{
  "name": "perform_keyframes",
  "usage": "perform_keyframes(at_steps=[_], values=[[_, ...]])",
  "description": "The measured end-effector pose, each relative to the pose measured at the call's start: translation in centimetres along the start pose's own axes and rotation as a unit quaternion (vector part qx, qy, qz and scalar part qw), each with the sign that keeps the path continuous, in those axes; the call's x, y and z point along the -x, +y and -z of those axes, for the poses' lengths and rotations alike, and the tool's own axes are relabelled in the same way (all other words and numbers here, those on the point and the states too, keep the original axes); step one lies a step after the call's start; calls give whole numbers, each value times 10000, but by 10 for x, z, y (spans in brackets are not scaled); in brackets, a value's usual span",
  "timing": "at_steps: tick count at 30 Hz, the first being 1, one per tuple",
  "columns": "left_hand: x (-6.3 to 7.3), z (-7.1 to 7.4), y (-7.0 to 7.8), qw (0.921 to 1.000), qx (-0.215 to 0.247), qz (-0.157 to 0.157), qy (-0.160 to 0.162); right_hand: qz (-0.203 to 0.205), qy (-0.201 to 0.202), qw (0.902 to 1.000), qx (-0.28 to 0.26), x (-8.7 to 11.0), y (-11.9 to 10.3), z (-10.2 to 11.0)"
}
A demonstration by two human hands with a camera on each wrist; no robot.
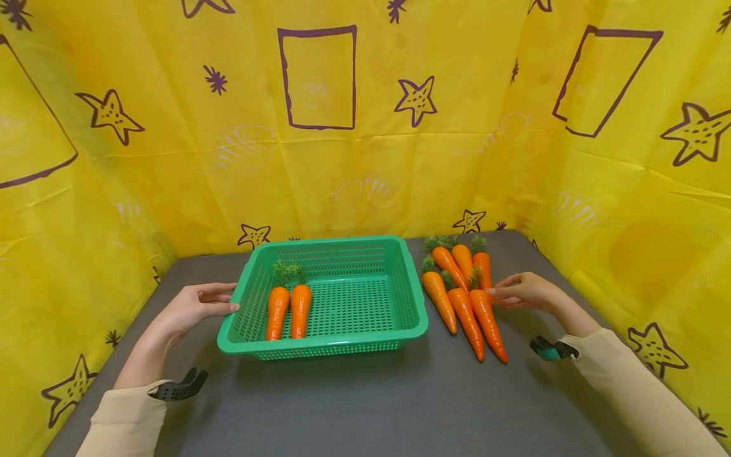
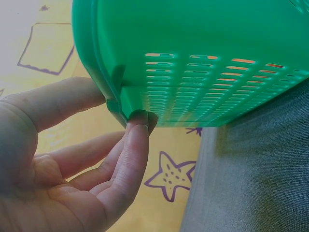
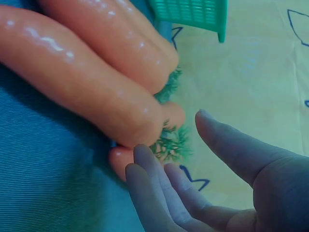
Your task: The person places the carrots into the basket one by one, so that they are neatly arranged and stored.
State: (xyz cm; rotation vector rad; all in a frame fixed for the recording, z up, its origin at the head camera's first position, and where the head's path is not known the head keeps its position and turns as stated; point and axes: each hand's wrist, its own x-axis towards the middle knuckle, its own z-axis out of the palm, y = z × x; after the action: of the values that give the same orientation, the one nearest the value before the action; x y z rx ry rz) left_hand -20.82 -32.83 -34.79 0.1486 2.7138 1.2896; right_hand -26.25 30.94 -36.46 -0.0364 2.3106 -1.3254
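My left hand (image 1: 191, 309) holds the left rim of a green plastic basket (image 1: 337, 343). In the left wrist view its thumb and fingers pinch the rim from both sides, beside the slotted wall. Two orange carrots with green tufts, a left carrot (image 1: 277, 311) and a right carrot (image 1: 300, 310), lie side by side inside the basket. My right hand (image 1: 528, 291) is at the right edge of a group of several carrots (image 1: 465, 317). Its fingers are parted from the thumb with nothing between them, fingertips close by the leafy end of the nearest carrot (image 3: 91, 82).
The basket and loose carrots rest on a dark grey table (image 1: 342, 406). A yellow cloth (image 1: 365, 165) with star drawings surrounds the table at the back and both sides. Each wrist wears a black band, a left band (image 1: 179, 386) and a right band (image 1: 553, 349).
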Motion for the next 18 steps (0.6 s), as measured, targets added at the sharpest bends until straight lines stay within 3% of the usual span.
perform_keyframes(at_steps=[18], values=[[-1,0,-1,10000,-30,1,24,-206,-518,9984,-36,2,26,-11]])
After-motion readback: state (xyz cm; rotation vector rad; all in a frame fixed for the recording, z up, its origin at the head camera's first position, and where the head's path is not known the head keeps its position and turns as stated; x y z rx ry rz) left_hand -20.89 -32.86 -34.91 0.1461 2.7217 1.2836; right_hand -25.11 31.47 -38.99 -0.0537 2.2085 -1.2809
